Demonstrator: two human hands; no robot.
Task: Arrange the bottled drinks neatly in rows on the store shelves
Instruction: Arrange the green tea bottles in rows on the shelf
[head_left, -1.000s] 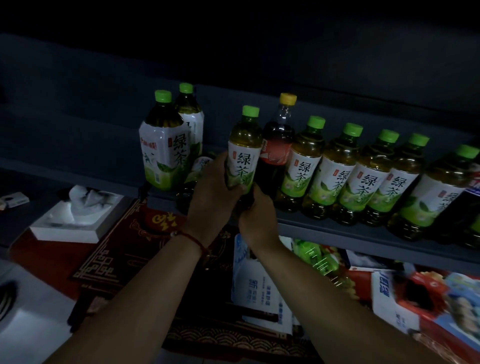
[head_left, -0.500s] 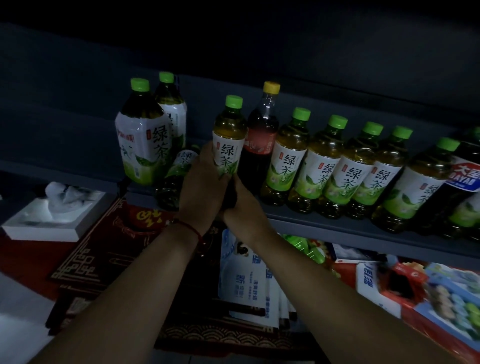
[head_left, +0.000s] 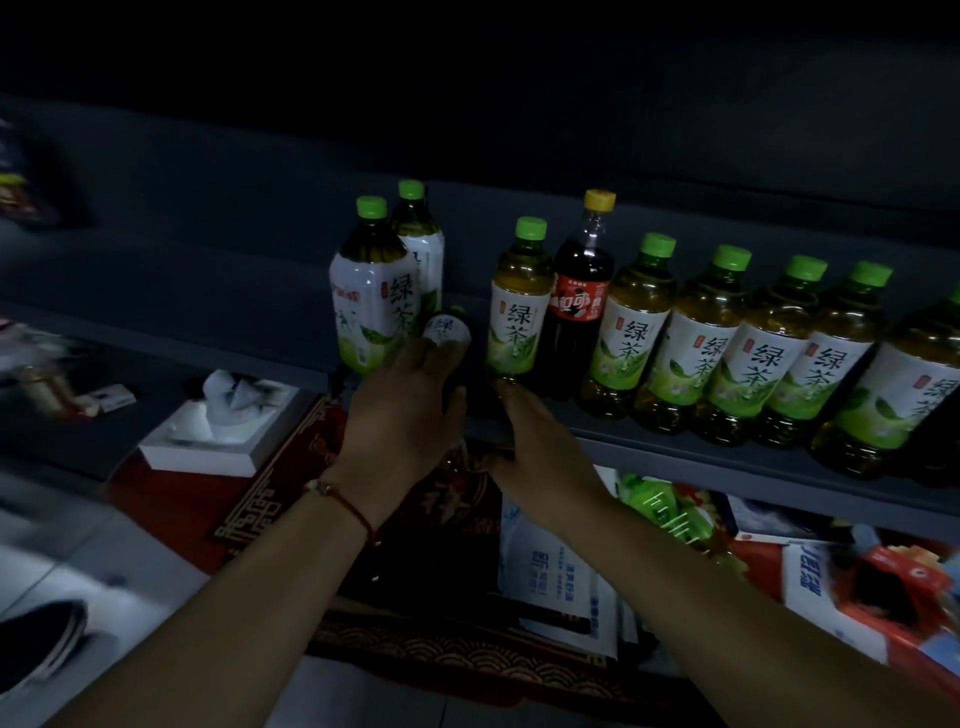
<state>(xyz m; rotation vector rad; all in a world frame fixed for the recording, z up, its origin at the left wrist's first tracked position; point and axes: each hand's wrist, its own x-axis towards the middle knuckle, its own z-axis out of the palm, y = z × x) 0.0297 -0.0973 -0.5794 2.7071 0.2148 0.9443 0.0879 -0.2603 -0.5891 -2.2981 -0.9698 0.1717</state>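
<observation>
Head view: an upright green-capped green tea bottle (head_left: 517, 301) stands on the dark grey shelf (head_left: 701, 457), just beyond both hands. Left hand (head_left: 402, 415) reaches with relaxed fingers toward a small toppled bottle (head_left: 447, 328); right hand (head_left: 540, 441) hovers loose below the upright bottle. Bare shelf lies left; a cola bottle (head_left: 579, 306) crowds right.

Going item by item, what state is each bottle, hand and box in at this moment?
Small green-tea bottle with green cap: upright on shelf, released.
Dark cola bottle with yellow cap: upright, capped.
Small bottle lying down: on its side.
Two large green-tea bottles: upright, capped.
Left hand: open, fingers reaching toward the lying bottle.
Right hand: open.
White tissue box: open, tissue protruding.
</observation>
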